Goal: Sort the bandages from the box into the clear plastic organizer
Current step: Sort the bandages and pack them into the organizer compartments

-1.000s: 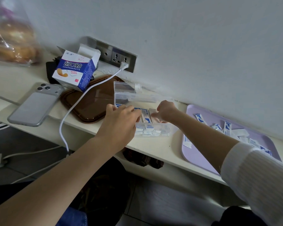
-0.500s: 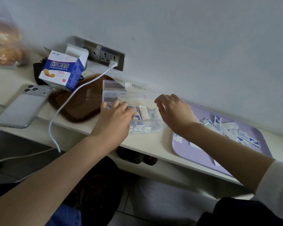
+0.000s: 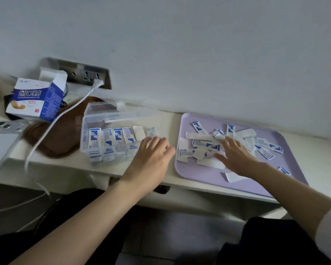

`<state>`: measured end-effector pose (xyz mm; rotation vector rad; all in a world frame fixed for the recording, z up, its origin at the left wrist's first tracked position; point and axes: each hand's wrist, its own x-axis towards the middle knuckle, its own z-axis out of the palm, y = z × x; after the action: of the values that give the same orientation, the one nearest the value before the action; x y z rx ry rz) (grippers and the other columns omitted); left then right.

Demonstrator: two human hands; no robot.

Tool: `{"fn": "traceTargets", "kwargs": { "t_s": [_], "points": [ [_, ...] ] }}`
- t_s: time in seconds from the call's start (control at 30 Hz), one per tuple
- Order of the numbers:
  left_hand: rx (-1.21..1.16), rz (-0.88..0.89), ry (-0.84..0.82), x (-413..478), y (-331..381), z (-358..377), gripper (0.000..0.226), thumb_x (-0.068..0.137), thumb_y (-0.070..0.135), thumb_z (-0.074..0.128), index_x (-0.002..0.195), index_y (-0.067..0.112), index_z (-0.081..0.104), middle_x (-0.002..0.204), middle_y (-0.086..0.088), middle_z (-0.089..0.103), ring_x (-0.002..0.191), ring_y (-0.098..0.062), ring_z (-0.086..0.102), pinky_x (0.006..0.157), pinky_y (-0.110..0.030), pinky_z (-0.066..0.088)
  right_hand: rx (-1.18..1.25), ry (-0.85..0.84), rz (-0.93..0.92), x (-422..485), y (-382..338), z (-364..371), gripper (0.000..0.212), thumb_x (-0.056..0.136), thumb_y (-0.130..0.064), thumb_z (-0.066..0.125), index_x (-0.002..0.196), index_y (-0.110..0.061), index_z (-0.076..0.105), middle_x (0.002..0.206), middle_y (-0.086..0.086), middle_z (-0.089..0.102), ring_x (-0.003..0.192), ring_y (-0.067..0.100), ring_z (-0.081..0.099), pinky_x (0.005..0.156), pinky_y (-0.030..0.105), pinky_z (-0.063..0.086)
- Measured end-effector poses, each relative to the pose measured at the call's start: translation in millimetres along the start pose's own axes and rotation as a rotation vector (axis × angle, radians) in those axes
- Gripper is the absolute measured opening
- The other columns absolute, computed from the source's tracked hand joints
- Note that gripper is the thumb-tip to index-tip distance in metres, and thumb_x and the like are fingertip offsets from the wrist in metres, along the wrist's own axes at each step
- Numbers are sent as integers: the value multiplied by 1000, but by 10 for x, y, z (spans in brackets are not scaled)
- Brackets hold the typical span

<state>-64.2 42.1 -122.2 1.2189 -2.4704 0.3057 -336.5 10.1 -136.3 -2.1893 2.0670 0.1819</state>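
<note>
Shelf strip [image 3: 171, 123] separates organizer [image 3: 88, 121] from tray [image 3: 199, 174] edge.

The left hand [image 3: 151, 159] is covering the right end of the clear plastic organizer [image 3: 96, 119] with spread fingers; wrapped bandages [image 3: 107, 138] are standing in a row inside it. The right hand [image 3: 235, 157] is lying flat, fingers straight, on the loose bandages [image 3: 204, 144] scattered over the purple tray [image 3: 208, 175]. The opened bandage box [image 3: 34, 100] is lying at far left, near a phone [image 3: 2, 142].
</note>
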Motion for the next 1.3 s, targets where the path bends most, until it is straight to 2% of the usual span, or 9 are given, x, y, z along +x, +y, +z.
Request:
{"fn": "traceTargets", "kwargs": {
  "t_s": [0.17, 0.3, 0.47, 0.73, 0.9, 1.0, 1.1, 1.2, 1.3],
  "points": [
    [-131, 9, -183, 368, 374, 296, 29, 57, -4, 68, 81, 11, 64, 83, -9, 58, 74, -29, 59, 65, -33, 49, 56, -74, -35, 0, 129, -22, 76, 87, -58, 47, 144, -15, 22, 147, 8, 30, 133, 29, 32, 110, 40, 29],
    [-102, -85, -349, 580, 467, 481, 30, 89, 16, 44, 118, 11, 49, 123, -9, 47, 116, -28, 43, 94, -33, 33, 74, -80, -105, 34, 133, -70, 76, 83, -59, 53, 140, -15, 28, 143, 9, 35, 128, 27, 37, 107, 40, 34],
    [-56, -154, -529, 674, 506, 662, 46, 96, 29, 36, 138, 10, 33, 142, -13, 33, 132, -28, 29, 110, -33, 19, 253, -59, -19, 163, 111, -110, 83, 83, -57, 53, 144, -10, 23, 146, 10, 32, 132, 29, 31, 108, 39, 27],
    [-130, -152, -496, 648, 647, 721, 49, 96, 28, 37, 142, 15, 28, 147, -10, 26, 131, -30, 27, 110, -36, 20, 467, -22, 65, 319, -56, -112, 51, 87, -31, 62, 124, -3, 41, 127, 17, 47, 114, 31, 45, 91, 33, 35],
    [-145, -150, -485, 623, 675, 693, 45, 96, 24, 36, 139, 15, 29, 145, -10, 29, 128, -29, 30, 105, -36, 29, 434, -45, 94, 304, -106, -148, 49, 97, -39, 42, 127, -1, 44, 128, 21, 44, 118, 35, 43, 96, 38, 35],
    [-142, -129, -486, 600, 677, 674, 45, 95, 22, 35, 139, 15, 30, 141, -8, 33, 125, -28, 33, 102, -37, 32, 446, 14, 99, 281, -113, -191, 34, 100, -26, 37, 119, -1, 48, 122, 19, 48, 113, 34, 45, 91, 38, 39],
    [-131, -113, -489, 590, 679, 647, 44, 95, 21, 35, 139, 17, 31, 138, -6, 36, 123, -27, 35, 101, -36, 33, 422, 84, 193, 296, -26, -164, 25, 92, -12, 45, 113, -3, 55, 108, 15, 60, 90, 31, 54, 69, 33, 45],
    [-112, -100, -504, 599, 678, 616, 43, 95, 21, 36, 138, 17, 33, 135, -6, 37, 120, -28, 38, 100, -35, 33, 327, 98, 255, 272, 39, -155, 23, 91, -5, 42, 105, -8, 60, 98, 13, 65, 76, 28, 52, 48, 23, 30],
    [-114, -96, -520, 616, 670, 594, 41, 96, 21, 37, 136, 16, 35, 136, -7, 37, 121, -27, 37, 101, -35, 33, 419, 184, 265, 288, 65, -190, 24, 95, -9, 39, 105, -7, 61, 98, 16, 65, 80, 32, 58, 58, 29, 38]
  ]
}}
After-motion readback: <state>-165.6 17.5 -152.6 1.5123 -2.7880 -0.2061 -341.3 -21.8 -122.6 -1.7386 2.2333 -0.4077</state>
